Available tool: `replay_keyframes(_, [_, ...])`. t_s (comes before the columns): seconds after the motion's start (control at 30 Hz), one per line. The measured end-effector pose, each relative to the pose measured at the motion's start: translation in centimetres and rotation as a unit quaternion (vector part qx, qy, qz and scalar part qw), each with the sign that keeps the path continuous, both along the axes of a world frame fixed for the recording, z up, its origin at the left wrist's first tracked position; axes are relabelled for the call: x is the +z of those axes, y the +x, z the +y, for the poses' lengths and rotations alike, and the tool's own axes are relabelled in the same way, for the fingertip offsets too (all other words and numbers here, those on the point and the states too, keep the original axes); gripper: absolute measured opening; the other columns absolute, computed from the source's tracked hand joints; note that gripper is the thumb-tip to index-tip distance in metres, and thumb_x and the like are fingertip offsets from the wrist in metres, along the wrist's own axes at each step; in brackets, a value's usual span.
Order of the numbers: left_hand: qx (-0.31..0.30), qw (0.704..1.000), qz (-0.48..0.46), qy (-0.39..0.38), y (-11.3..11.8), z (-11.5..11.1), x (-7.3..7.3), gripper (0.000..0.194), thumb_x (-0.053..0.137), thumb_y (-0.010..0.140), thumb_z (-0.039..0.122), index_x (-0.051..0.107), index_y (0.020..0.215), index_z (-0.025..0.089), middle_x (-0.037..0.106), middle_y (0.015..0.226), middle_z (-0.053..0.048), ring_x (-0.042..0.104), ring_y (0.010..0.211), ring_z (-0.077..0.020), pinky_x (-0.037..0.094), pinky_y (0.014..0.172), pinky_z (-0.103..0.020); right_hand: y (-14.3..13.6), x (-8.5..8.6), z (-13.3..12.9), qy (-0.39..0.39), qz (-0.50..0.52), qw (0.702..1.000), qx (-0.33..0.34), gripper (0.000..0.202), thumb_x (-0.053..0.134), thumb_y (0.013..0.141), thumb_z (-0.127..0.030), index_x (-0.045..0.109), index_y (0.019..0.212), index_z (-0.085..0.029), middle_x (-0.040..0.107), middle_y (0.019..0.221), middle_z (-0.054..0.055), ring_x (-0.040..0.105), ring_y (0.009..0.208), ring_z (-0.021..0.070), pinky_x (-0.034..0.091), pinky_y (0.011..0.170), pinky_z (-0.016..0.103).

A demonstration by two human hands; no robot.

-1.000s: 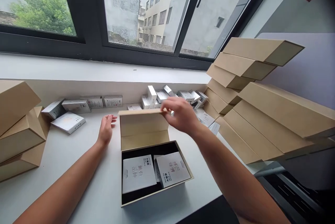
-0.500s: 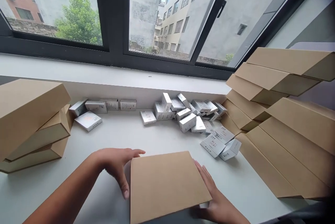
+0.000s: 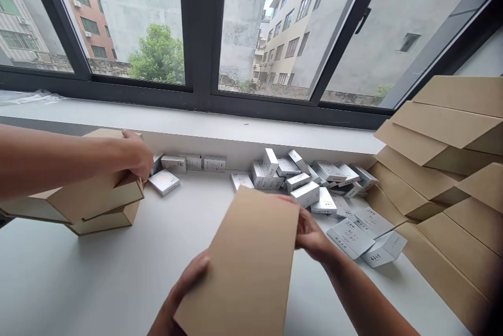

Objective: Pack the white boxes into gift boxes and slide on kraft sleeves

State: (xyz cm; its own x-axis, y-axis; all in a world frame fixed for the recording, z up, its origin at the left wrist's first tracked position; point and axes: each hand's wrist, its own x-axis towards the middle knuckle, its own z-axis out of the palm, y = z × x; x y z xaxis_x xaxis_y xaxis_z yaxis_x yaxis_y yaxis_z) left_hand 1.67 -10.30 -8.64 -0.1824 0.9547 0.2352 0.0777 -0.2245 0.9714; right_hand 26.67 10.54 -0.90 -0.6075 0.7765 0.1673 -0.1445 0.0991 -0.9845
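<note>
A plain brown cardboard box (image 3: 251,257) is tilted in front of me, held between both hands. My left hand (image 3: 190,273) grips its left edge near the bottom, with the thumb on the face and the other fingers hidden behind. At the upper right edge, my right hand (image 3: 310,231) is closed around the box, its fingers partly behind it. Just beyond the box lies a loose pile of small silver-white printed boxes (image 3: 306,195). Whether the cardboard box contains anything cannot be seen.
A co-worker's hand (image 3: 137,155) reaches in from the left onto a stack of brown boxes (image 3: 106,220). A taller stack of brown boxes (image 3: 444,168) stands at the right. Several small boxes (image 3: 175,164) line the back wall below the windowsill (image 3: 251,127).
The cardboard box has turned and tilted up, and my hands now grip it. A co-worker's arm has come in from the left, and a box on the left stack has shifted. My view has swung left.
</note>
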Motion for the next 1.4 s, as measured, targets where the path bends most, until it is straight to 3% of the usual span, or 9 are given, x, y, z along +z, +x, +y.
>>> replay_keyframes(0.13, [0.204, 0.973, -0.095, 0.06, -1.5, 1.2, 5.8, 0.091, 0.096, 0.053, 0.045, 0.056, 0.135, 0.044, 0.065, 0.136, -0.002, 0.064, 0.121, -0.0367, 0.062, 0.09, -0.047, -5.5, 4.8, 2.1, 0.018, 0.12, 0.991, -0.049, 0.056, 0.069, 0.05, -0.011, 0.063, 0.103, -0.027, 0.061, 0.085, -0.003, 0.053, 0.066, 0.0137, 0.043, 0.052, 0.023])
replay_keyframes(0.27, [0.268, 0.942, -0.14, 0.147, -2.8, 2.3, 9.1, 0.09, 0.089, 0.063, 0.052, 0.047, 0.142, 0.044, 0.058, 0.143, -0.003, 0.061, 0.124, -0.0322, 0.061, 0.088, -0.04, -10.4, 3.6, 1.1, -0.028, 0.19, 0.978, -0.078, 0.049, 0.062, 0.05, -0.014, 0.058, 0.097, -0.026, 0.055, 0.076, -0.005, 0.046, 0.062, 0.0113, 0.038, 0.051, 0.022])
replay_keyframes(0.47, [0.305, 0.947, -0.1, -0.007, -4.6, 2.4, 5.8, 0.076, 0.042, 0.092, 0.072, 0.005, 0.156, 0.054, 0.025, 0.166, 0.002, 0.041, 0.145, -0.0327, 0.051, 0.106, -0.05, -14.7, -3.0, -0.2, -0.043, 0.128, 0.985, -0.106, 0.053, 0.052, 0.048, -0.017, 0.051, 0.101, -0.024, 0.048, 0.078, -0.004, 0.04, 0.065, 0.0121, 0.034, 0.049, 0.021])
replay_keyframes(0.77, [0.211, 0.975, 0.056, -0.043, -8.7, 1.2, 4.4, 0.143, 0.063, 0.051, 0.094, -0.017, 0.158, 0.041, 0.009, 0.17, -0.009, 0.028, 0.15, -0.0431, 0.049, 0.109, -0.052, -18.7, -8.8, -1.4, -0.016, 0.092, 0.991, -0.099, 0.048, 0.063, 0.067, -0.023, 0.045, 0.111, -0.024, 0.058, 0.11, 0.005, 0.057, 0.101, 0.0231, 0.053, 0.079, 0.034])
replay_keyframes(0.93, [0.173, 0.972, 0.085, -0.135, -9.3, 1.0, 3.6, 0.139, 0.083, 0.061, 0.063, -0.019, 0.155, 0.049, 0.013, 0.17, 0.001, 0.028, 0.151, -0.0396, 0.048, 0.11, -0.055, -17.8, -10.3, -1.0, 0.048, 0.071, 0.992, -0.092, 0.055, 0.069, 0.078, -0.031, 0.039, 0.123, -0.025, 0.055, 0.127, 0.01, 0.056, 0.119, 0.0281, 0.051, 0.098, 0.043])
replay_keyframes(1.1, [0.056, 0.959, 0.135, -0.243, -11.0, 4.7, 4.6, 0.109, 0.084, 0.057, 0.043, 0.033, 0.154, 0.042, 0.056, 0.146, -0.003, 0.052, 0.134, -0.0417, 0.052, 0.096, -0.063, -17.0, -10.6, -1.0, 0.069, 0.055, 0.991, -0.1, 0.054, 0.066, 0.078, -0.023, 0.039, 0.125, -0.025, 0.058, 0.119, 0.008, 0.061, 0.112, 0.0264, 0.055, 0.093, 0.039])
replay_keyframes(1.23, [0.008, 0.955, 0.157, -0.252, -12.6, 7.1, 6.1, 0.081, 0.074, 0.067, 0.052, 0.052, 0.141, 0.031, 0.064, 0.131, -0.003, 0.061, 0.123, -0.0373, 0.053, 0.09, -0.06, -17.1, -10.3, -1.0, 0.081, 0.059, 0.991, -0.088, 0.058, 0.062, 0.082, -0.024, 0.037, 0.134, -0.026, 0.057, 0.129, 0.011, 0.061, 0.117, 0.0265, 0.056, 0.095, 0.041])
replay_keyframes(1.33, [0.04, 0.96, 0.172, -0.216, -12.9, 6.2, 6.2, 0.087, 0.075, 0.068, 0.053, 0.041, 0.147, 0.039, 0.057, 0.142, -0.004, 0.057, 0.129, -0.0395, 0.052, 0.093, -0.059, -17.2, -10.0, -1.5, 0.145, 0.079, 0.984, -0.069, 0.069, 0.059, 0.085, -0.024, 0.029, 0.147, -0.03, 0.043, 0.15, 0.011, 0.047, 0.138, 0.0278, 0.047, 0.111, 0.048])
replay_keyframes(1.4, [0.111, 0.968, 0.164, -0.153, -11.9, 5.0, 5.5, 0.105, 0.076, 0.071, 0.051, 0.013, 0.155, 0.049, 0.04, 0.158, -0.004, 0.046, 0.14, -0.0392, 0.05, 0.102, -0.059, -17.3, -10.0, -2.3, 0.197, 0.059, 0.978, -0.039, 0.077, 0.058, 0.086, -0.02, 0.023, 0.153, -0.033, 0.029, 0.162, 0.009, 0.032, 0.15, 0.028, 0.034, 0.12, 0.053])
